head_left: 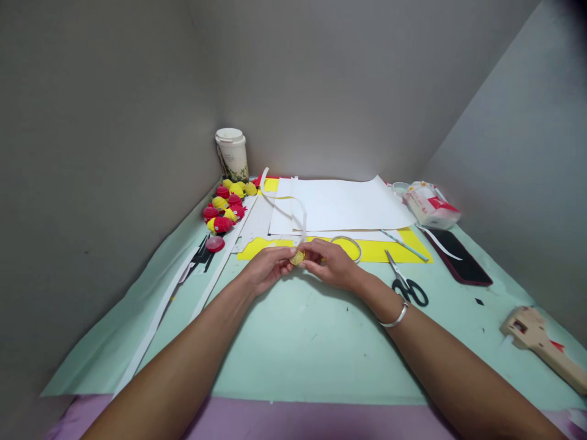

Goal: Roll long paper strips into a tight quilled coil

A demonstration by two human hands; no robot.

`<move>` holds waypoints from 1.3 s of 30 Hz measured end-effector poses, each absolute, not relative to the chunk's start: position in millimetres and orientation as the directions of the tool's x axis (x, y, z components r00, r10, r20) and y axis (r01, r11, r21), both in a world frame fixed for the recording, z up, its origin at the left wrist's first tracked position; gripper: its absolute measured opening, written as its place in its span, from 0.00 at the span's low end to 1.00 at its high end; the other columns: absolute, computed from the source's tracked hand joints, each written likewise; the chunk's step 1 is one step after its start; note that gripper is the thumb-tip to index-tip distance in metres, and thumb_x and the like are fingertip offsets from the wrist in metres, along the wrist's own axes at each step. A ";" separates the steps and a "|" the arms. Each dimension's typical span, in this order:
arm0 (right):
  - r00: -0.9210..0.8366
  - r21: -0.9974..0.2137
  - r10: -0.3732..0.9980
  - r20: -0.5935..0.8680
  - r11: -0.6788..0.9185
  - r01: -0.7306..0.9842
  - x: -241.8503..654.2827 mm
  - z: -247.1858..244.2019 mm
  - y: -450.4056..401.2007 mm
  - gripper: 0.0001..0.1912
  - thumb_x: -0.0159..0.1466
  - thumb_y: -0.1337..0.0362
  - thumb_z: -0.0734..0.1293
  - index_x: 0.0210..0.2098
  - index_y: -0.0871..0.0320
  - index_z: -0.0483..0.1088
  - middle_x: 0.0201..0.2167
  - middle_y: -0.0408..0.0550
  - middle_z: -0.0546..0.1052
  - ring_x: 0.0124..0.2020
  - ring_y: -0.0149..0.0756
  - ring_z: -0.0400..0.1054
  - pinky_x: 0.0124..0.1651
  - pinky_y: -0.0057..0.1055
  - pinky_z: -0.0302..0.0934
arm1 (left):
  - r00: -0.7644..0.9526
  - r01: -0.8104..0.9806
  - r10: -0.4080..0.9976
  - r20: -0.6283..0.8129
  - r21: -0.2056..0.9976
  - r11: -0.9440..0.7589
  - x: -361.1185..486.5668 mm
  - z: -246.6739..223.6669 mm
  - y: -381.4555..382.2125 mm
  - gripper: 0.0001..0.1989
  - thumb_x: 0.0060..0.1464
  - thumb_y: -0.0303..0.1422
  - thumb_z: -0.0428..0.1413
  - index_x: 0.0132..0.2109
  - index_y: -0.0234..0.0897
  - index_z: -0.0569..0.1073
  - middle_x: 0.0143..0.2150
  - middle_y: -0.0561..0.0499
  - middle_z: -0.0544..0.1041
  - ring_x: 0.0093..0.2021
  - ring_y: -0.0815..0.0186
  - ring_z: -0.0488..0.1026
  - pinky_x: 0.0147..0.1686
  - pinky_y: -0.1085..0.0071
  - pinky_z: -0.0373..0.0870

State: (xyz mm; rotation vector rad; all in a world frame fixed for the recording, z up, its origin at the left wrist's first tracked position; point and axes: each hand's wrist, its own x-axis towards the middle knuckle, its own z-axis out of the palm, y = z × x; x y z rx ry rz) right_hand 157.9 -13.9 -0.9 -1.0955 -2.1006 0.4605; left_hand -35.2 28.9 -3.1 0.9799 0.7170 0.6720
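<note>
My left hand (pixel 270 267) and my right hand (pixel 331 263) meet over the middle of the table. Between their fingertips is a small round yellow coil (pixel 298 258), pinched from both sides. A long pale strip (pixel 302 217) rises from the coil and curls up and back to the left. Behind my hands lie a yellow sheet (pixel 254 247) and white sheets (pixel 342 205). A ring of tape (pixel 360 252) sits just behind my right hand, partly covered by it.
Scissors (pixel 403 281), a phone (pixel 461 260), a tissue pack (pixel 431 205) and a glue gun (pixel 541 348) lie to the right. Several red and yellow paper pieces (pixel 222 224), a lidded cup (pixel 233 153) and long white strips (pixel 156 321) are at the left.
</note>
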 end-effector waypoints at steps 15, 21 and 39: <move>-0.280 -0.585 0.850 0.446 0.513 0.628 153.4 -7.1 -12.6 0.15 0.60 0.60 0.69 0.46 0.55 0.69 0.33 0.44 0.72 0.29 0.30 0.66 0.33 0.28 0.60 | 0.536 -0.327 0.812 -0.233 0.829 0.454 -30.0 -4.1 29.0 0.05 0.48 0.27 0.62 0.33 0.28 0.76 0.30 0.49 0.73 0.28 0.74 0.67 0.30 0.77 0.66; -0.290 -0.574 0.840 0.459 0.530 0.624 152.5 -3.5 -13.7 0.13 0.62 0.61 0.68 0.46 0.55 0.70 0.31 0.44 0.72 0.29 0.30 0.65 0.34 0.28 0.60 | 0.535 -0.303 0.806 -0.254 0.833 0.464 -30.9 -2.6 28.4 0.05 0.48 0.27 0.62 0.34 0.28 0.76 0.31 0.48 0.74 0.28 0.73 0.68 0.29 0.77 0.66; -0.388 -0.553 0.819 0.422 0.572 0.606 158.0 2.0 -14.8 0.13 0.62 0.64 0.67 0.47 0.51 0.70 0.32 0.42 0.72 0.29 0.30 0.65 0.35 0.28 0.60 | 0.600 -0.187 0.767 -0.228 0.892 0.412 -35.1 -3.3 28.9 0.09 0.49 0.33 0.62 0.33 0.29 0.76 0.27 0.50 0.71 0.26 0.73 0.64 0.25 0.76 0.59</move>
